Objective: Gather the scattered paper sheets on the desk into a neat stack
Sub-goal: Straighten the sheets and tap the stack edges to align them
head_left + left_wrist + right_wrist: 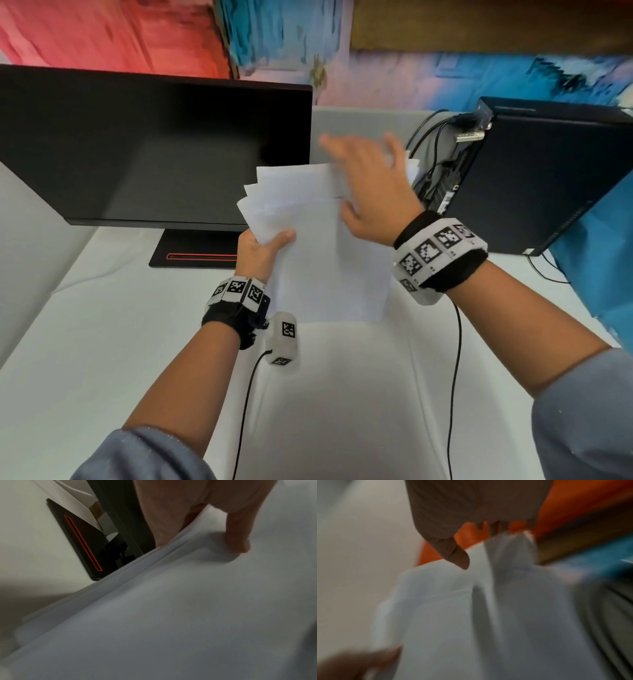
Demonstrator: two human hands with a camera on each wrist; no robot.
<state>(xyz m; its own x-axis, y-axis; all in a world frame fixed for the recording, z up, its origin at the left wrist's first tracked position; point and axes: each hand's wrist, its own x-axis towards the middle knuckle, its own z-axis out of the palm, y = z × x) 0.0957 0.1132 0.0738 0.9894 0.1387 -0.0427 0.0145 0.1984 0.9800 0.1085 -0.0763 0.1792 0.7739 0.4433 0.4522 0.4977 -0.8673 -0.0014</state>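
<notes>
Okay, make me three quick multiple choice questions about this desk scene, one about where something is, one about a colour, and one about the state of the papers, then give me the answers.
1. Where is the computer tower?
A. right of the monitor
B. under the desk
C. left of the monitor

2. What colour is the stripe on the monitor base?
A. green
B. red
C. yellow

3. How are the paper sheets right now?
A. lying flat on the desk
B. held up, corners fanned unevenly
C. crumpled into a ball

Answers:
1 A, the tower stands at the desk's right, cables behind it.
2 B, the left wrist view shows it red-orange.
3 B, the left hand grips their left edge, the right hand lies on top with spread fingers.
</notes>
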